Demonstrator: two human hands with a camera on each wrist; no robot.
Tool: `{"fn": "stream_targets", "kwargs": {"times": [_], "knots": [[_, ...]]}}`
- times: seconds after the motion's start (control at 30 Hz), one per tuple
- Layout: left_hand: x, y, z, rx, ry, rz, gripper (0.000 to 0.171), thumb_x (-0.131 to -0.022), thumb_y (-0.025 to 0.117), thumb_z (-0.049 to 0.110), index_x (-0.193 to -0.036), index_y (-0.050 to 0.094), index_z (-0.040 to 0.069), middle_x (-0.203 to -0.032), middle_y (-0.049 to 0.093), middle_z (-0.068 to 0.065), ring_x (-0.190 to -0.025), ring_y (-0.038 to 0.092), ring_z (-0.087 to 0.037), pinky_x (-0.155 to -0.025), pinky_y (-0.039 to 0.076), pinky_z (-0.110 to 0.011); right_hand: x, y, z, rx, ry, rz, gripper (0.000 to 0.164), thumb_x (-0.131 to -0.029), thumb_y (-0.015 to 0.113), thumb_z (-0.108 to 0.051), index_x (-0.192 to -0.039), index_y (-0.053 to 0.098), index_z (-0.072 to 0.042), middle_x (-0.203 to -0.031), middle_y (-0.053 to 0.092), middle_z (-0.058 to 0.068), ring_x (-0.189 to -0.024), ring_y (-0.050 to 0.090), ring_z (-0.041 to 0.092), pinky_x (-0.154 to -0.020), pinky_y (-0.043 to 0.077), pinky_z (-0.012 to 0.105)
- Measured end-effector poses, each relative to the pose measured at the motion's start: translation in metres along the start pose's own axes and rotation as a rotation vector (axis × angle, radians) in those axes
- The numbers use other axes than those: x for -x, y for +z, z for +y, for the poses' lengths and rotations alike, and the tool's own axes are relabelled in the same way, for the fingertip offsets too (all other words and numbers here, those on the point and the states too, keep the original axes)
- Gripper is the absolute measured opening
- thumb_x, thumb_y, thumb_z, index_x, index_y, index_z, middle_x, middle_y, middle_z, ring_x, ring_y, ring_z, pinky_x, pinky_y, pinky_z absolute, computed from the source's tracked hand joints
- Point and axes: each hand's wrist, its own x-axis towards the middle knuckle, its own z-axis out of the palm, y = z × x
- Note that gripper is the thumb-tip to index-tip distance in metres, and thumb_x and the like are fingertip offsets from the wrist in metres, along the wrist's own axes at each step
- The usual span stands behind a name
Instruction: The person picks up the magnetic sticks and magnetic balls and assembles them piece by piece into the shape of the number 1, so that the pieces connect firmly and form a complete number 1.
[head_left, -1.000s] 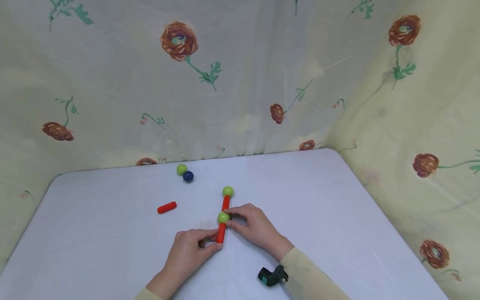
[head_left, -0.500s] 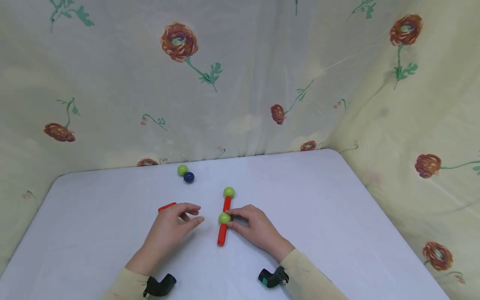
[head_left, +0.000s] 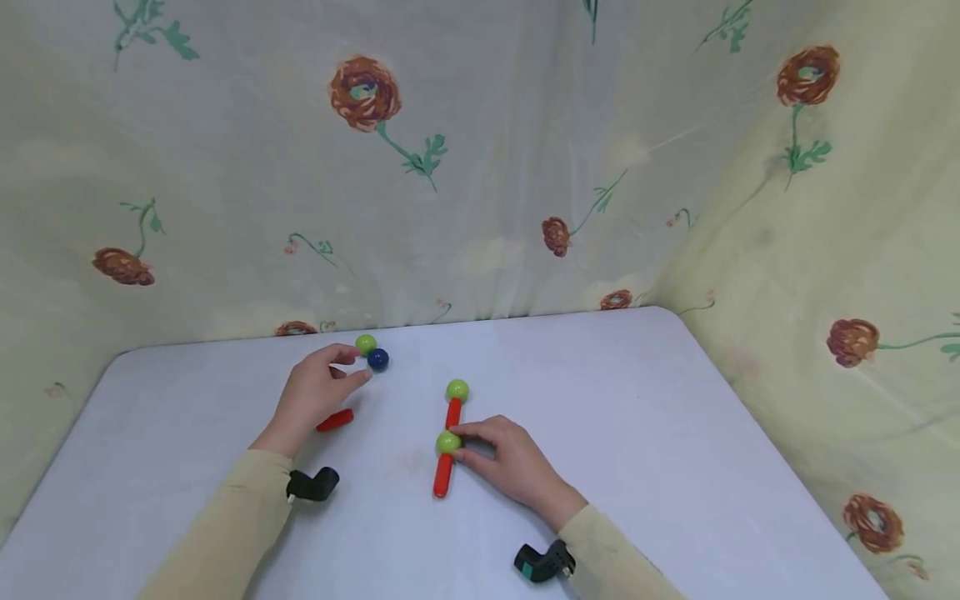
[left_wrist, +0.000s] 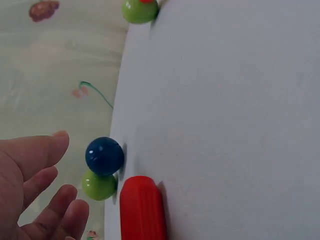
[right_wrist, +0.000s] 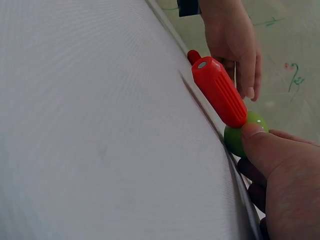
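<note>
My right hand (head_left: 517, 467) pinches a green ball (head_left: 447, 442) between thumb and fingers. From that ball one red rod (head_left: 442, 477) points toward me, and another red rod (head_left: 453, 413) runs away to a second green ball (head_left: 457, 390), all in one line on the table. In the right wrist view the near rod's end shows a small metal disc (right_wrist: 202, 64). My left hand (head_left: 315, 392) is held with thumb and fingers apart, beside a dark blue ball (head_left: 378, 359) and a green ball (head_left: 366, 344) that touch. Nothing is gripped in it.
A loose red rod (head_left: 335, 420) lies under my left wrist, partly hidden. The white table (head_left: 600, 400) ends at a floral curtain (head_left: 480, 167) behind and on the right. Black wrist cameras (head_left: 313, 484) hang from both sleeves.
My left hand has let go of the near red rod and moved away and to the left, up to the loose balls. The right hand stays on the middle green ball.
</note>
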Motion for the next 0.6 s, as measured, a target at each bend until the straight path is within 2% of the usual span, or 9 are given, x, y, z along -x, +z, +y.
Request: {"fn": "stream_targets", "kwargs": {"times": [0.17,0.23,0.47,0.6], "knots": [[-0.015,0.007,-0.001,-0.014,-0.036,0.001,0.052,-0.091,0.072,0.036,-0.136,0.057,0.014,-0.129,0.058,-0.011,-0.112,0.054,-0.031,-0.089,0.050,-0.045,0.000,-0.001,0.001,-0.001,-0.007,0.007,0.036,-0.091,0.072,-0.038,-0.126,0.067,-0.030,-0.115,0.063,-0.020,-0.107,0.056,0.003,-0.093,0.048,0.032],[-0.020,0.010,-0.001,-0.037,-0.031,0.004,0.053,-0.090,0.073,0.037,-0.136,0.057,0.014,-0.129,0.058,-0.013,-0.114,0.054,-0.033,-0.090,0.049,-0.046,0.000,0.000,0.001,-0.008,-0.003,0.005,0.036,-0.091,0.071,-0.039,-0.126,0.067,-0.030,-0.114,0.063,-0.020,-0.107,0.056,0.003,-0.092,0.048,0.032],[-0.023,0.018,0.003,-0.197,0.049,0.040,0.051,-0.089,0.075,0.034,-0.131,0.062,0.009,-0.122,0.058,-0.020,-0.109,0.054,-0.036,-0.093,0.047,-0.050,0.001,0.000,0.000,-0.013,-0.013,0.004,0.037,-0.092,0.070,-0.039,-0.127,0.067,-0.030,-0.116,0.063,-0.019,-0.108,0.056,0.004,-0.093,0.048,0.032],[-0.023,0.022,0.006,-0.228,0.055,0.056,0.047,-0.088,0.076,0.032,-0.126,0.064,0.008,-0.121,0.056,-0.021,-0.108,0.053,-0.037,-0.092,0.047,-0.049,0.002,-0.002,-0.001,0.000,-0.012,0.012,0.037,-0.091,0.072,-0.036,-0.127,0.067,-0.029,-0.116,0.063,-0.018,-0.108,0.056,0.004,-0.094,0.048,0.031]]}}
